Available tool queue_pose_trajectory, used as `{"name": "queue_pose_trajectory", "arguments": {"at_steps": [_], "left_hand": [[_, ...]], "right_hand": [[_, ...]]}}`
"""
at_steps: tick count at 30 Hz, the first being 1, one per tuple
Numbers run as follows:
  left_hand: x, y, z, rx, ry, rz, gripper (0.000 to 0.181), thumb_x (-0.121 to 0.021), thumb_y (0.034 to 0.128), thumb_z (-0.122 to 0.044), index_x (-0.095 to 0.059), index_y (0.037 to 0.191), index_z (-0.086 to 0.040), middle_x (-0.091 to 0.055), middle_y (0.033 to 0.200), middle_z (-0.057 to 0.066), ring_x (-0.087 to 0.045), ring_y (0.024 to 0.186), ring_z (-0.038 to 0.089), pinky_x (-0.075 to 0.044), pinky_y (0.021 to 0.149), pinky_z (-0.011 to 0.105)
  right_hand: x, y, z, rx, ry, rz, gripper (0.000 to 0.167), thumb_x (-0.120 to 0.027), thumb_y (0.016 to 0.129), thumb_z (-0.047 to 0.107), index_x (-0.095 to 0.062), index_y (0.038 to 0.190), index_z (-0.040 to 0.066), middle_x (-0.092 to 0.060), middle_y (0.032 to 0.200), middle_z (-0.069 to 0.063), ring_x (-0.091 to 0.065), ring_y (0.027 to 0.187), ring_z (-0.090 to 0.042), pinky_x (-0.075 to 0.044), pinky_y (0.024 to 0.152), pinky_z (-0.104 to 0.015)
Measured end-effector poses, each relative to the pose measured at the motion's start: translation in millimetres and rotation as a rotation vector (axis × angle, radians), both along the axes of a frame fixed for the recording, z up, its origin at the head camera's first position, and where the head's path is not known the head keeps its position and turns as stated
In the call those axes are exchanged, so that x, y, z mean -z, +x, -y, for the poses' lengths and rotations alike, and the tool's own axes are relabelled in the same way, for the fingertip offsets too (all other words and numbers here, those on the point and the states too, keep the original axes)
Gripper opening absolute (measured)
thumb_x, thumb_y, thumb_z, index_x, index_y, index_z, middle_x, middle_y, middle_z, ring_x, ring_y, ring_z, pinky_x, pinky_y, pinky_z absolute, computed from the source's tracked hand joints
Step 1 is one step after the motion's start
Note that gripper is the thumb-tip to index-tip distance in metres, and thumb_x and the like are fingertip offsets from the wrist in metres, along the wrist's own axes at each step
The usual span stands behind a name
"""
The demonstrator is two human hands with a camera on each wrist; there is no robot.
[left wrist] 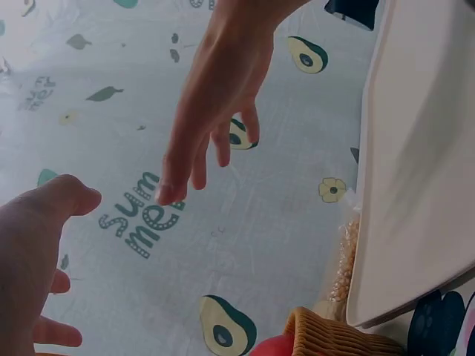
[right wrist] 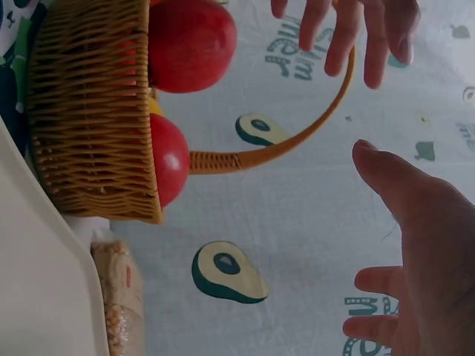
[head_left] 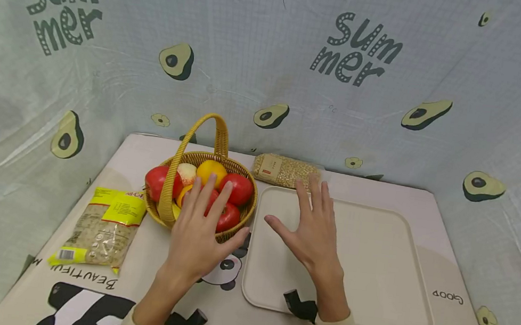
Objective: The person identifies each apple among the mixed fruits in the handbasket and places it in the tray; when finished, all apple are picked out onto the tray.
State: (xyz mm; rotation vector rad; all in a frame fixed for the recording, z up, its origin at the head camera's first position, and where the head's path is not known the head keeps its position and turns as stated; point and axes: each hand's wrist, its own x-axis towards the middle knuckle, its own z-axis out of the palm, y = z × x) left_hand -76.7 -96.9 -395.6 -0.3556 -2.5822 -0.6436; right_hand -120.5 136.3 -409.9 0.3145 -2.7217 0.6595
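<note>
Fingers splayed apart, the left hand is raised near the basket, the right hand to its right; fruit is nested inside, none yet gripped.

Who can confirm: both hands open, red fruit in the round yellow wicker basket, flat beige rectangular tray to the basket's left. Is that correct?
No, the side is wrong: the head view shows the flat beige rectangular tray to the right of the round yellow wicker basket. The rest stands: left hand and right hand open, red fruit in the basket.
</note>
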Motion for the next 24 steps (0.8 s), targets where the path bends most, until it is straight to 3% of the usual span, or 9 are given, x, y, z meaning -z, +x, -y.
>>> {"name": "queue_pose_trajectory", "arguments": {"at_steps": [10,15,18,21,24], "left_hand": [[15.6,14.9,2.3,0.011,0.078,-0.126,0.076,-0.076,0.0788,-0.041,-0.052,0.144,-0.010,-0.048,0.149,0.019,-0.044,0.139,0.042,-0.047,0.103,0.061],[26.4,20.3,2.1,0.012,0.116,-0.165,0.063,-0.056,0.0952,-0.055,-0.059,0.137,-0.007,-0.055,0.139,0.018,-0.052,0.128,0.036,-0.053,0.099,0.057],[32.1,23.4,2.5,0.007,0.142,-0.186,0.065,-0.045,0.0988,-0.059,-0.062,0.132,-0.006,-0.058,0.133,0.018,-0.055,0.119,0.034,-0.056,0.094,0.054],[37.9,26.0,3.9,-0.001,0.165,-0.197,0.055,-0.057,0.0961,-0.048,-0.064,0.130,-0.005,-0.061,0.125,0.018,-0.057,0.112,0.032,-0.058,0.087,0.051],[44.4,28.0,6.0,-0.019,0.161,-0.201,0.052,-0.072,0.0858,-0.034,-0.065,0.127,-0.004,-0.063,0.117,0.017,-0.059,0.104,0.030,-0.060,0.082,0.047]], "right_hand": [[5.3,-6.2,16.3,-0.072,-0.036,-0.020,0.096,-0.069,0.080,0.065,-0.036,0.156,0.016,-0.026,0.165,-0.010,-0.019,0.154,-0.038,-0.026,0.120,-0.061],[8.1,-8.5,23.7,-0.107,-0.051,-0.027,0.095,-0.070,0.080,0.063,-0.035,0.156,0.017,-0.028,0.164,-0.011,-0.021,0.153,-0.037,-0.027,0.120,-0.060],[9.8,-10.0,28.1,-0.125,-0.054,-0.036,0.095,-0.071,0.080,0.062,-0.034,0.156,0.018,-0.030,0.163,-0.010,-0.024,0.152,-0.036,-0.031,0.119,-0.060],[11.8,-11.2,33.1,-0.145,-0.065,-0.039,0.095,-0.072,0.080,0.061,-0.035,0.156,0.019,-0.032,0.162,-0.010,-0.028,0.150,-0.035,-0.035,0.116,-0.059],[14.0,-12.1,38.7,-0.166,-0.075,-0.038,0.094,-0.072,0.080,0.061,-0.036,0.156,0.019,-0.034,0.160,-0.011,-0.032,0.148,-0.033,-0.039,0.114,-0.059]]}}
